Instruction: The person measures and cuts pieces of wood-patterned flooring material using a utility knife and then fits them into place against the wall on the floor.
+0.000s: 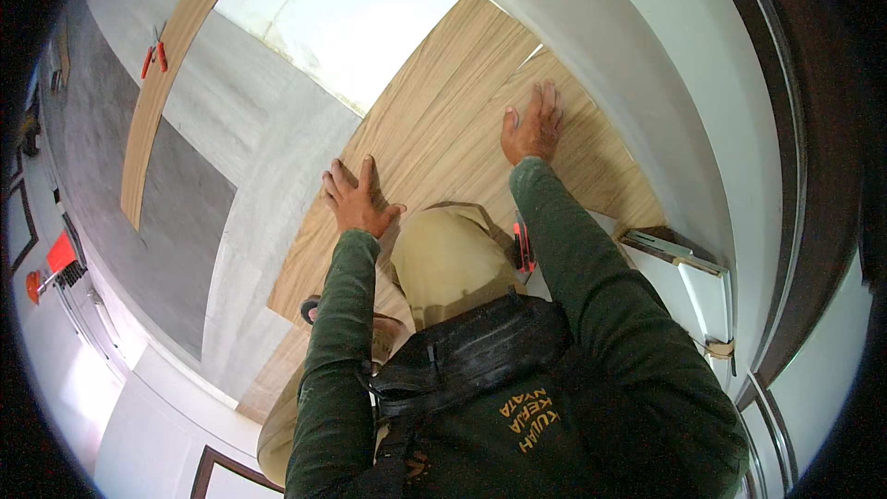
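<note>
I kneel on light wood-look planks (430,106) laid side by side. My left hand (360,196) rests on them left of my knee, fingers spread and holding nothing. My right hand (532,127) lies on the planks farther forward and right, fingers apart, near a thin white gap between boards at the wall side. A red-and-black tool (523,249) sits beside my knee, partly hidden by my right arm. A round dark object (310,309) is by my left arm, too covered to identify.
A loose plank (173,83) lies over grey flooring (245,111), with red-handled pliers (154,56) on it. Pale floor (360,18) borders the planks. A curved-looking wall (637,74) runs along the right, with white leaning pieces (704,305). A red tool (61,254) is far left.
</note>
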Available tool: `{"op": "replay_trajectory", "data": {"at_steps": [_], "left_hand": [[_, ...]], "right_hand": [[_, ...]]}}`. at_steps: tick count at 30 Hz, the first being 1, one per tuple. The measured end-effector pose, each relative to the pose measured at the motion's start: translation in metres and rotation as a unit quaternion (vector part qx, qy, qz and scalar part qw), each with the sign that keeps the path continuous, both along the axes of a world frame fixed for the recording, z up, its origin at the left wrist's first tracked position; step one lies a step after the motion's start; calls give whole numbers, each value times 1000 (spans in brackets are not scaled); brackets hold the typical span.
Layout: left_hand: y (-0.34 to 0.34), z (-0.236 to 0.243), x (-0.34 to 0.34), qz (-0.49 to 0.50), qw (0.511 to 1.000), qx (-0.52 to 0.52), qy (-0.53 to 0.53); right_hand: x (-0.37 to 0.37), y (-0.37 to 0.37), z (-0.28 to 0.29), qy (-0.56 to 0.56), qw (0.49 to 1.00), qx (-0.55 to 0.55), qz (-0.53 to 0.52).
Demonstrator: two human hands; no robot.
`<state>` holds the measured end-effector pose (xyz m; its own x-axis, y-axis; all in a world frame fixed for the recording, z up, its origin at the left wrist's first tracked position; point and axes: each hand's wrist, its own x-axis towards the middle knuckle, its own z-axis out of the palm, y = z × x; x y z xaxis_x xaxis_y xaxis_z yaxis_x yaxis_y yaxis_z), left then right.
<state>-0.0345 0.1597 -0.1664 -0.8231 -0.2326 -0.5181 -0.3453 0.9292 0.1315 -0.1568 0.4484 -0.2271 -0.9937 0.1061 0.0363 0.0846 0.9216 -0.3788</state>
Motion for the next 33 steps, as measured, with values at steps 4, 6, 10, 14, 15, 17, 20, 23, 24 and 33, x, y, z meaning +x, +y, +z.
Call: {"op": "replay_trajectory", "data": {"at_steps": [4, 6, 10, 14, 15, 17, 20, 23, 24, 33], "left_hand": [[-4, 4, -2, 19, 999, 4, -29], [-5, 12, -9, -25, 997, -29, -62], [-14, 14, -9, -88, 993, -39, -70], [-22, 18, -17, -98, 988, -41, -111], [-22, 20, -19, -105, 987, -48, -112], [-22, 20, -21, -110, 986, -49, -111], [-18, 17, -24, -105, 988, -38, -107], [-16, 18, -22, -93, 989, -41, -104], [-16, 18, -19, -89, 990, -44, -102], [-23, 14, -10, -80, 994, -71, -12]], "right_hand": [[-3, 0, 5, -29, 999, 20, 2], [-3, 3, 5, -32, 999, 22, 3], [-2, 1, 3, -22, 1000, 21, 2], [-1, 3, 6, -30, 999, 9, 3], [-2, 4, 7, -28, 1000, 12, 2], [-2, 3, 8, -23, 1000, 17, 2], [-2, 0, 8, -10, 1000, 20, 1], [-1, 3, 6, -22, 1000, 9, 12], [-1, 4, 6, -20, 1000, 12, 9], [-2, 0, 14, -51, 997, 51, 15]]}}
